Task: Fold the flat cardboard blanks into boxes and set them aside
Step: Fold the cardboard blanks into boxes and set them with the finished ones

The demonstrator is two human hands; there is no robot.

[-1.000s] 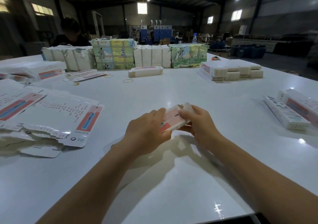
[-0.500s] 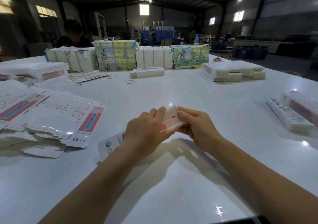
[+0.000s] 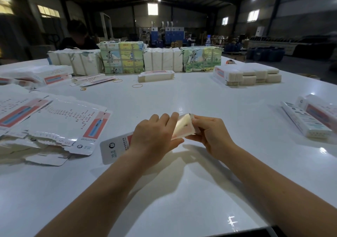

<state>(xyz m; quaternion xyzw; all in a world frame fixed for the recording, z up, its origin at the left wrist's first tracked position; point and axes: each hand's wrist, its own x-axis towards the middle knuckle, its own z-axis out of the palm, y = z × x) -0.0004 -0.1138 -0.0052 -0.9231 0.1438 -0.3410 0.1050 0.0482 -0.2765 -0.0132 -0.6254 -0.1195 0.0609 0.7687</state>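
I hold one white and red cardboard blank (image 3: 182, 127) just above the white table (image 3: 182, 191), near its middle. My left hand (image 3: 155, 136) grips its long body from above and hides most of it; the white end (image 3: 114, 148) sticks out to the lower left. My right hand (image 3: 209, 134) pinches the far end, where a small flap is bent up. A heap of flat blanks (image 3: 54, 123) lies at the left. Two folded boxes (image 3: 310, 118) lie at the right edge.
Wrapped bundles (image 3: 122, 58) stand in a row at the table's far side, with a person (image 3: 76, 36) seated behind them. A stack of blanks (image 3: 246, 74) is at the far right, a small bundle (image 3: 156, 75) and rubber bands (image 3: 137, 86) at the middle back.
The blank has been turned and stretched out: its white end now shows past my left wrist. My right hand has bent the far end flap up.
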